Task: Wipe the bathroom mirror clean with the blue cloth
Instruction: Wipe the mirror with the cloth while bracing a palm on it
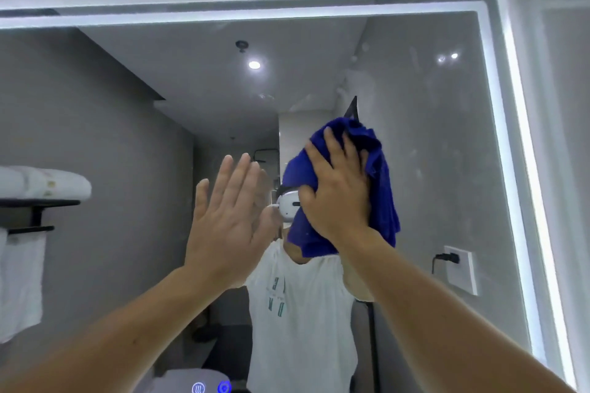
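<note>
The bathroom mirror (431, 137) fills most of the view, framed by a lit white strip. My right hand (338, 188) presses the bunched blue cloth (380, 169) flat against the glass near the middle, fingers spread over it. To its left my left hand (226, 220) is raised with straight fingers, palm toward the glass, at or very near the surface. Faint smears show on the right part of the mirror. The cloth hides part of the person's reflection.
The lit frame's corner (491, 13) lies at the upper right. Reflected in the glass are a towel rack with folded white towels (41, 185) at left and a wall socket (459, 268) at right. Two glowing touch icons (210, 388) sit at the mirror's bottom edge.
</note>
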A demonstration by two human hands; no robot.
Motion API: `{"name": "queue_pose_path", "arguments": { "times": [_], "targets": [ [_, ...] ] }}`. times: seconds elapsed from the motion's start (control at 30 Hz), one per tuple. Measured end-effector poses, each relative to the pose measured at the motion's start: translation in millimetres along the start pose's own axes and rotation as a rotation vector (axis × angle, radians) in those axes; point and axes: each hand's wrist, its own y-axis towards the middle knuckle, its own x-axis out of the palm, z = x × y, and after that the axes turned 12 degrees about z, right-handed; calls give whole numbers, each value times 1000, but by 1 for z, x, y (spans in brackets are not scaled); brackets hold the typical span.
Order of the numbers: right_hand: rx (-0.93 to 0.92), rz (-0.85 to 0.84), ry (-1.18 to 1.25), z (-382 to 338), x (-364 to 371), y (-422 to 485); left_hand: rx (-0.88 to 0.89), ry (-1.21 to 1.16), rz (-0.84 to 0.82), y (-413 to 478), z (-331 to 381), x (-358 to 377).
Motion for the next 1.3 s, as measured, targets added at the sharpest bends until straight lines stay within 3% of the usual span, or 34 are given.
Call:
{"name": "queue_pose_path", "arguments": {
  "times": [0.17,0.23,0.3,0.4,0.5,0.57,0.67,0.8,0.97,1.03,1.13,1.3],
  "targets": [
    [-519,-257,-21,28,-14,-69,-43,23,1,13,-3,-1],
    [-636,-292,-26,62,-27,-75,-29,43,-9,17,-1,-2],
    [-562,-263,-20,92,-38,-60,-4,58,-2,25,-2,-5],
    [-240,-133,21,109,-39,-5,8,39,16,41,-4,-11],
    [71,38,0,85,-23,62,-24,21,20,52,-7,-18],
    [158,68,-38,55,-9,98,-36,12,29,56,-10,-21],
    [48,56,-16,8,8,114,-45,22,73,61,-14,-26],
    [-290,-79,55,-26,16,70,-95,-16,92,68,-20,-27],
    [-582,-300,49,13,-4,15,-106,-26,77,71,-14,-30],
    [-558,-296,11,45,-16,23,-85,-26,72,72,-13,-34],
    [-297,-160,37,78,-23,62,-64,-26,73,78,-13,-38],
    [1,-7,-71,30,-1,129,-69,-10,48,93,-20,-39]
  ]
}}
